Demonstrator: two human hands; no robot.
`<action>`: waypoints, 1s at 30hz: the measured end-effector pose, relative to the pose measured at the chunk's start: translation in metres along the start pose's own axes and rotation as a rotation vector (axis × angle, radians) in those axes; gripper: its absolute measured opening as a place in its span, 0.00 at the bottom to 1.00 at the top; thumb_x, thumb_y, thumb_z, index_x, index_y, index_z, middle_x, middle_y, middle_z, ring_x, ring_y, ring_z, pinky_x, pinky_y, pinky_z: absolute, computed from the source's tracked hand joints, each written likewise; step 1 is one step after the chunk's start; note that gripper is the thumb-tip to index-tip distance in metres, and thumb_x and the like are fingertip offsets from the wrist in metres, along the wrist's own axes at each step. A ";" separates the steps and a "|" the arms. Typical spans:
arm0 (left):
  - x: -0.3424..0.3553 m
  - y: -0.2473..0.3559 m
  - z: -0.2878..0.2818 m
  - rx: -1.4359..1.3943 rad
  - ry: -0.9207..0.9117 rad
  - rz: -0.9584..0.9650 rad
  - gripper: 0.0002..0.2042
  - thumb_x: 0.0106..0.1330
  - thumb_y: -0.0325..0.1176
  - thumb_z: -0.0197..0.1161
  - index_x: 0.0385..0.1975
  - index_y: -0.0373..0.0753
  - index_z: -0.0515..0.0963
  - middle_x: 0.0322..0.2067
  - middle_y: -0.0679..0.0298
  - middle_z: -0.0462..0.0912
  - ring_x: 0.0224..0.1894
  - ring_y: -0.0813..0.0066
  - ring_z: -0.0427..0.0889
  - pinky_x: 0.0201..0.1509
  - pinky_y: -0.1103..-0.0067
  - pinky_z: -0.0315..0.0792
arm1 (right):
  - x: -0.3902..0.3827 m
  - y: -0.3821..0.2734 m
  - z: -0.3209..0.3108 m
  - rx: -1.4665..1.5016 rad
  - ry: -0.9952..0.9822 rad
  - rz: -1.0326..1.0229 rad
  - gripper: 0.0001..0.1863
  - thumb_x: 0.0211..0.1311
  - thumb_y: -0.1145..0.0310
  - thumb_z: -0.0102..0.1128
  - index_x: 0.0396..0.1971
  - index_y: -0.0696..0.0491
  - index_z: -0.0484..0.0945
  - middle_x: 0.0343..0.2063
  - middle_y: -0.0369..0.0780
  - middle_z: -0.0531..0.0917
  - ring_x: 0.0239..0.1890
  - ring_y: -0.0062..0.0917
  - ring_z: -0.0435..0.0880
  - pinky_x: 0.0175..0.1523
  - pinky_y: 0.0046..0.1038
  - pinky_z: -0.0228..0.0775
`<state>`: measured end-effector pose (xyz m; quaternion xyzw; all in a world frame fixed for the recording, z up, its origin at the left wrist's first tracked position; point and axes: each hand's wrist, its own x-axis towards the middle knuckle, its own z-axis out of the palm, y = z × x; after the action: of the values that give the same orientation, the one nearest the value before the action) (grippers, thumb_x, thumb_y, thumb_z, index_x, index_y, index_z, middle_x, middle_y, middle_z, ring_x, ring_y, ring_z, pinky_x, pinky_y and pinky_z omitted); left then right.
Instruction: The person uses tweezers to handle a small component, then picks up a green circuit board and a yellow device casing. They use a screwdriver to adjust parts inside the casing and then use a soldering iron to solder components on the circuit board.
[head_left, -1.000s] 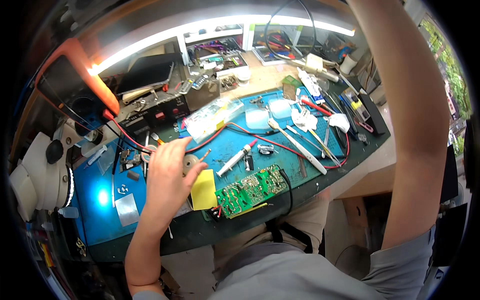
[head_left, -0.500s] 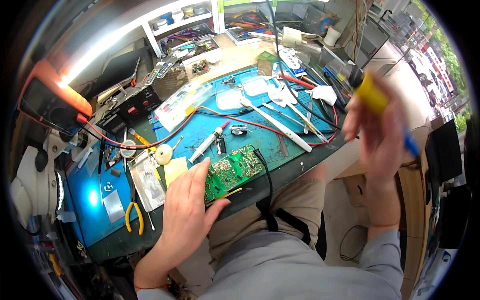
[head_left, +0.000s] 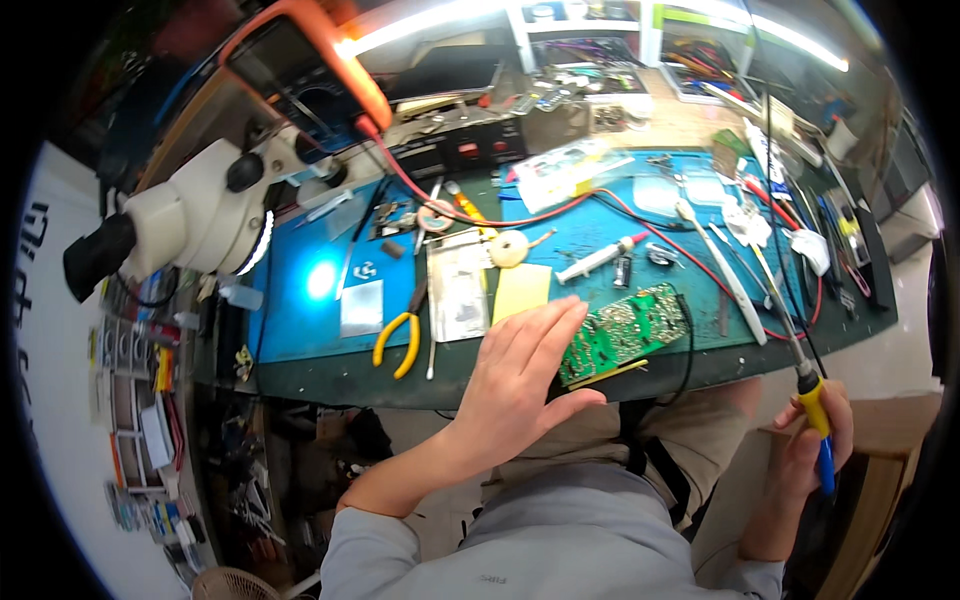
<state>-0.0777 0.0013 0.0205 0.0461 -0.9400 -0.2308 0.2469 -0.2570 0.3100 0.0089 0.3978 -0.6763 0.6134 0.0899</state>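
A green circuit board [head_left: 632, 333], covered with solder joints, lies slantwise at the bench's front edge. My left hand [head_left: 520, 365] rests against its left end, fingers stretched out flat and thumb spread along the near side. A thin yellow strip [head_left: 610, 374] shows along the board's near edge. At the right, beyond the bench's front edge, my right hand [head_left: 815, 430] is closed around the yellow and blue handle of a soldering iron [head_left: 815, 405]. Its metal shaft points up and left over the bench, toward a crumpled white wad [head_left: 745, 222]. Where the tip ends is hard to make out.
Behind the board lie a syringe [head_left: 600, 258], a black cylindrical component [head_left: 622, 271] and a white brush-like tool [head_left: 722, 275]. Yellow-handled pliers [head_left: 398, 345] and a metal tray [head_left: 458, 288] sit left. A microscope [head_left: 190, 205] and an orange multimeter [head_left: 310, 75] stand far left. Red and black leads cross the mat.
The view has swung left. My right hand has lowered from its raised, blurred position, and the soldering iron now points over the bench. My left hand stays at the board.
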 end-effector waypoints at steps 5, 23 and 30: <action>-0.064 -0.048 -0.039 0.244 0.308 -0.168 0.13 0.71 0.22 0.62 0.52 0.37 0.82 0.36 0.63 0.84 0.35 0.65 0.80 0.44 0.71 0.73 | -0.012 0.021 -0.012 0.027 0.049 0.030 0.31 0.75 0.46 0.59 0.62 0.58 0.73 0.41 0.47 0.78 0.30 0.22 0.78 0.33 0.19 0.72; -0.002 -0.121 -0.117 0.707 0.050 0.119 0.18 0.57 0.16 0.67 0.49 0.33 0.84 0.51 0.55 0.82 0.54 0.58 0.82 0.57 0.69 0.77 | 0.002 0.000 -0.002 0.111 -0.027 0.057 0.31 0.74 0.47 0.62 0.63 0.56 0.73 0.42 0.50 0.81 0.32 0.27 0.83 0.36 0.25 0.78; 0.013 -0.019 -0.115 0.742 0.110 0.413 0.15 0.58 0.23 0.72 0.47 0.36 0.88 0.36 0.63 0.83 0.29 0.72 0.80 0.30 0.78 0.71 | 0.031 -0.019 0.022 0.173 -0.364 0.079 0.29 0.73 0.47 0.60 0.62 0.54 0.75 0.44 0.51 0.88 0.39 0.34 0.91 0.42 0.30 0.83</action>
<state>-0.0337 -0.0655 0.1064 -0.0453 -0.9342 0.1803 0.3046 -0.2572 0.2786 0.0374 0.4817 -0.6412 0.5902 -0.0926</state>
